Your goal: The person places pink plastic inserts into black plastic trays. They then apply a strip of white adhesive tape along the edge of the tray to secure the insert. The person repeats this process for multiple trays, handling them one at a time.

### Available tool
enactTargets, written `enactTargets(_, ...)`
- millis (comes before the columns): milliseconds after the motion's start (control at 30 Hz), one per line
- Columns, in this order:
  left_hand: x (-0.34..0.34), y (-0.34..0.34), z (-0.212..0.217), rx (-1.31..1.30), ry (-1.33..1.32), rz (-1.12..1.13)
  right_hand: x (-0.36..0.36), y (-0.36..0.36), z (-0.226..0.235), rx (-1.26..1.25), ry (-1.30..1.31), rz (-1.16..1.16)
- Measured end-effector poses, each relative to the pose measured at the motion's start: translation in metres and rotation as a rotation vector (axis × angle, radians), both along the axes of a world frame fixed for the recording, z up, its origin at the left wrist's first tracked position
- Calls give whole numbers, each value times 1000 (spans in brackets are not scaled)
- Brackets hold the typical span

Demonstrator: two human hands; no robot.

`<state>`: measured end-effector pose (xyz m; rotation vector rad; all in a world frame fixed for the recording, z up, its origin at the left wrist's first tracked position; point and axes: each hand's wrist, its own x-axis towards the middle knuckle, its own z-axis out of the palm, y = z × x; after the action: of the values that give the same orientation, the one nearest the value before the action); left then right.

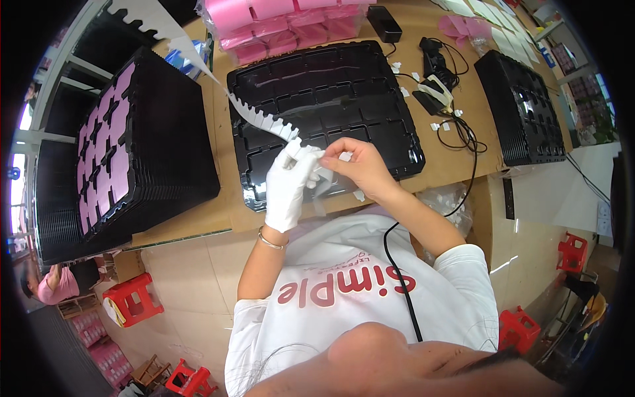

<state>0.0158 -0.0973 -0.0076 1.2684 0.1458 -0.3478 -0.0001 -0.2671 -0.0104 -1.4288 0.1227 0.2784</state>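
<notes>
A white glove covers my left hand [290, 182], whose fingers are closed on the end of a long white strip with notched edges [258, 119]. The strip runs up and away to the far left. My bare right hand [360, 165] meets the left fingertips, thumb and forefinger pinched together. Whatever sits in that pinch is too small to make out. Some thin see-through film [323, 185] hangs just below the gloved fingers. Both hands are over the near edge of a black plastic tray [331, 109] with moulded compartments.
Left stands a tall stack of black trays [175, 145] topped with pink pieces [106, 149]; another stack [519, 106] is at right. Pink wrapped packs [284, 30] lie behind the tray. A black box [384, 24], cables [471, 142] and small white scraps [434, 126] lie on the table.
</notes>
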Motion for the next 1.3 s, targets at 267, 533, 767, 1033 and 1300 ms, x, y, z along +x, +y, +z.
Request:
enactTargets(267, -1, -12, -1, -28, -24, 47, -9, -8, -10, -142, -129, -41)
enactTargets(533, -1, -12, -1, 2, -35, 62, -17, -16, -23, -70, -79, 9)
enactTargets(767, -8, -27, 2, 92, -30, 94, -27, -8, -15, -396, -600, -183)
enactTargets(1033, -8, -27, 0, 136, -33, 35, -32, -106, 4, -594, -351, -145)
enactTargets(1300, -7, -27, 2, 153, -31, -28, -14, -128, -12, -1010, -288, -101)
